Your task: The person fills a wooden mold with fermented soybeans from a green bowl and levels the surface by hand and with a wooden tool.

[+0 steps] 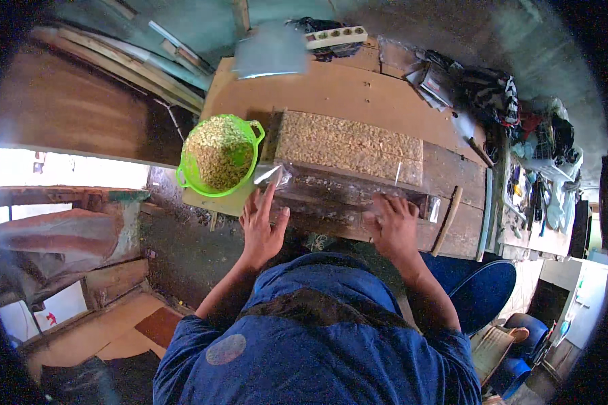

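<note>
A flat slab of pale, chopped nut-like pieces point(348, 148) lies in a long band on the dark wooden board point(466, 179). Clear plastic film point(280, 177) stretches along the slab's near side, its shiny ends showing at left and right. My left hand point(262, 226) is open at the film's left end, index finger reaching onto it and thumb apart. At the right, my right hand point(393, 226) rests with extended, slightly blurred fingers on the film's near edge. A bright green colander point(181, 177) holding more loose pieces point(219, 152) stands left of the slab.
A wooden stick point(447, 221) lies on the board's right side. Behind are a stack of clear sheets point(270, 54) and a power strip point(336, 37). Black plastic bags point(483, 94) crowd the back right. A blue rounded container point(486, 293) stands below the table's right end.
</note>
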`<control>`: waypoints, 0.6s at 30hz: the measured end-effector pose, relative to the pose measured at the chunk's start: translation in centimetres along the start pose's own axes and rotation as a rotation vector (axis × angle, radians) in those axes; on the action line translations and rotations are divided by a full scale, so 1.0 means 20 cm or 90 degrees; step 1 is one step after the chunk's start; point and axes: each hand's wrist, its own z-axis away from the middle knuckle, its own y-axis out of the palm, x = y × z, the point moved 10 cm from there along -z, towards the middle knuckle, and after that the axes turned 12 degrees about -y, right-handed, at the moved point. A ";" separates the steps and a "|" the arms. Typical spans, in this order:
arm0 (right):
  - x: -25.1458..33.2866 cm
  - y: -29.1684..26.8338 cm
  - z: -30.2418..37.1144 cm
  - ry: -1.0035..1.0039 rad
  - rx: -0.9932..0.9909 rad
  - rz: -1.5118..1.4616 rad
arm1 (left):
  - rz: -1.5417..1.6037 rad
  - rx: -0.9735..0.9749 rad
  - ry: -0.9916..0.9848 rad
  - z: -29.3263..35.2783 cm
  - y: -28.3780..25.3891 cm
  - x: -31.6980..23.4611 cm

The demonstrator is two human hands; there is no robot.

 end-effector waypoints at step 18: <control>0.35 0.39 -0.32 -0.129 0.274 -0.117 | -0.059 0.137 0.244 0.08 0.17 -0.32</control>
